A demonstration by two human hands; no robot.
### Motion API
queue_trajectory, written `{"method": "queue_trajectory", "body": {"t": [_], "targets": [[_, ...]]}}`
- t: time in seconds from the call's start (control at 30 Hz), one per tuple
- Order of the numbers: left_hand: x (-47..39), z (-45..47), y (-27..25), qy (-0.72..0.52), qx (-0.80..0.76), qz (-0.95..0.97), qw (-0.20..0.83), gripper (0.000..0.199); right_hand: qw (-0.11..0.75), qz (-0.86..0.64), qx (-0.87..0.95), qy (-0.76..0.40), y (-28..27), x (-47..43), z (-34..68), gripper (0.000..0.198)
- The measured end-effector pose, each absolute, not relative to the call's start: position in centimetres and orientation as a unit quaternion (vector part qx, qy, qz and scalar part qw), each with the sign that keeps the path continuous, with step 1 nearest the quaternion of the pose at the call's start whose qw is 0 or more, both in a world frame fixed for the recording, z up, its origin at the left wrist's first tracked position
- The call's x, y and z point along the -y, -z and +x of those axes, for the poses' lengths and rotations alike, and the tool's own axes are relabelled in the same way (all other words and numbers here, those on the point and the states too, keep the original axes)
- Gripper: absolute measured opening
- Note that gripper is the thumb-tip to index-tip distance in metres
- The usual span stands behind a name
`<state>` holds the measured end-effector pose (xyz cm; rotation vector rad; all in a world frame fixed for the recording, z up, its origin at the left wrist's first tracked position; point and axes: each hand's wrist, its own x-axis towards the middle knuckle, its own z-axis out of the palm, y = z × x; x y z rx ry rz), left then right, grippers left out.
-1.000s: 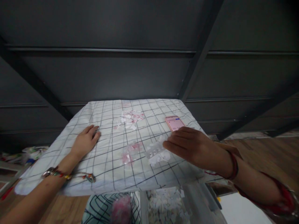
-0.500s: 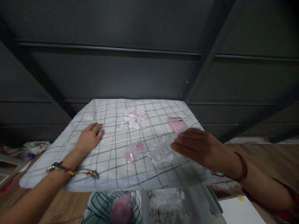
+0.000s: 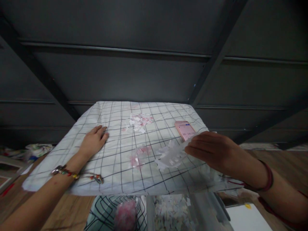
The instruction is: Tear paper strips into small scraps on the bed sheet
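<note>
My left hand [image 3: 93, 141] lies flat on the checked tablecloth [image 3: 115, 144], fingers stretched out and holding nothing. On the right, my right hand [image 3: 211, 150] pinches the end of a whitish, translucent strip [image 3: 176, 156] with pale marks on it. The strip slants down to the left over several small white paper pieces [image 3: 166, 148]. Whether it is plastic or paper, I cannot tell. Just left of them are clear sachets with pink contents [image 3: 139, 156]. Farther back sits a pile of white and pink scraps [image 3: 139, 121].
A pink phone [image 3: 185, 130] showing a timer lies beyond my right hand. Below the table's near edge are a clear bin of paper bits [image 3: 172, 211] and a pink bundle [image 3: 125, 215]. A dark panelled wall [image 3: 125, 77] rises behind the table.
My right hand has shifted slightly right with the strip, which has turned so its marks look different. My left hand stays flat on the cloth.
</note>
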<state>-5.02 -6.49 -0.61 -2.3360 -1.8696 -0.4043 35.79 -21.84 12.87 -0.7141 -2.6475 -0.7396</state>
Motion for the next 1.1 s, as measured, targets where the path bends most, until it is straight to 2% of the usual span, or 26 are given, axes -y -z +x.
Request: {"method": "queue_trajectory", "body": {"t": [0.17,0.27,0.43,0.73,0.97,1.1], "targets": [[6.4,-5.0,0.7,0.146,0.616,-0.772,0.064,0.053,0.168,-0.249,0.916,0.266,-12.6,21.6,36.0,0.023],[6.3,-5.1,0.8,0.144,0.618,-0.770,0.062,0.054,0.180,-0.266,0.918,0.233,-12.1,21.0,36.5,0.020],[6.3,-5.2,0.7,0.143,0.617,-0.772,0.062,0.055,0.261,-0.305,0.902,0.161,-11.1,18.8,37.2,0.026],[6.1,-5.3,1.0,0.165,0.608,-0.774,0.066,0.051,0.239,-0.308,0.921,0.004,-8.6,17.2,38.5,0.032],[6.2,-5.2,0.8,0.142,0.618,-0.771,0.056,0.061,0.279,-0.314,0.907,0.044,-9.6,18.4,38.2,0.032],[6.1,-5.2,0.7,0.140,0.615,-0.774,0.056,0.063,0.213,-0.334,0.909,0.131,-9.1,18.8,37.0,0.032]]}}
